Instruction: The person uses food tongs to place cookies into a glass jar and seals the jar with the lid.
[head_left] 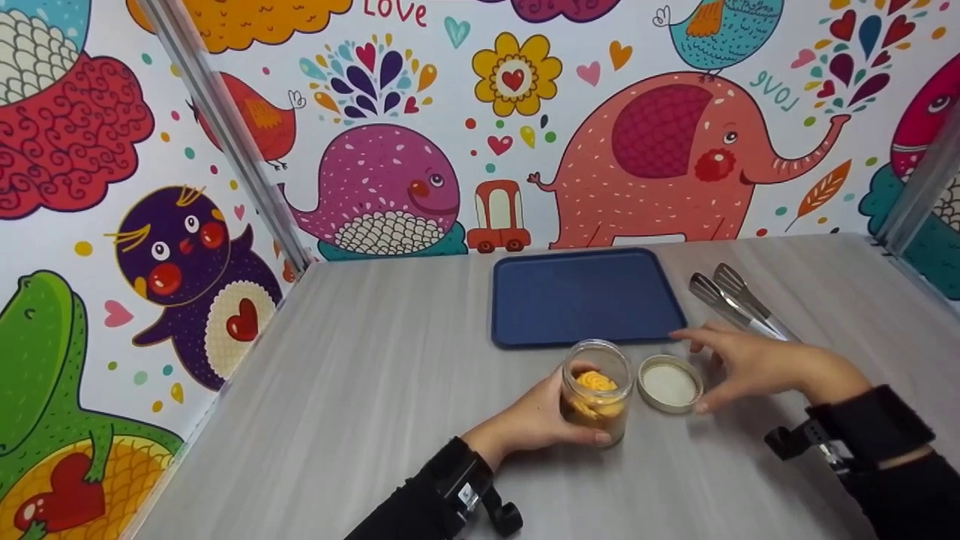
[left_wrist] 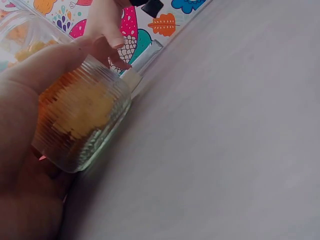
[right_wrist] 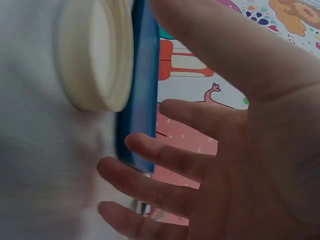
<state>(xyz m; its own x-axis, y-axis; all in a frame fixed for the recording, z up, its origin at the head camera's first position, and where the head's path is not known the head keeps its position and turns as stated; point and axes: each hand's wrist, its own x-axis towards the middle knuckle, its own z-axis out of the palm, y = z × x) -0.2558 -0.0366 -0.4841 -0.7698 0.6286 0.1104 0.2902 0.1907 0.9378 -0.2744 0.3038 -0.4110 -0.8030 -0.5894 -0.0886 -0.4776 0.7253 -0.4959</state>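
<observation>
In the head view my left hand (head_left: 529,420) grips a clear glass jar (head_left: 600,394) around its side. The jar is uncovered, and orange-yellow food with a piped look shows inside it. The left wrist view shows the ribbed glass of the jar (left_wrist: 87,107) between my thumb and fingers. A round, pale lid (head_left: 670,385) lies on the table just right of the jar, its inner side up. My right hand (head_left: 757,365) is by the lid, fingers spread and holding nothing. In the right wrist view a gap shows between the lid (right_wrist: 92,55) and my fingers.
A blue tray (head_left: 585,300) lies behind the jar and lid. Metal tongs with slotted ends (head_left: 739,304) rest to the tray's right, partly behind my right hand. A wall with cartoon animals (head_left: 517,150) stands at the table's back edge.
</observation>
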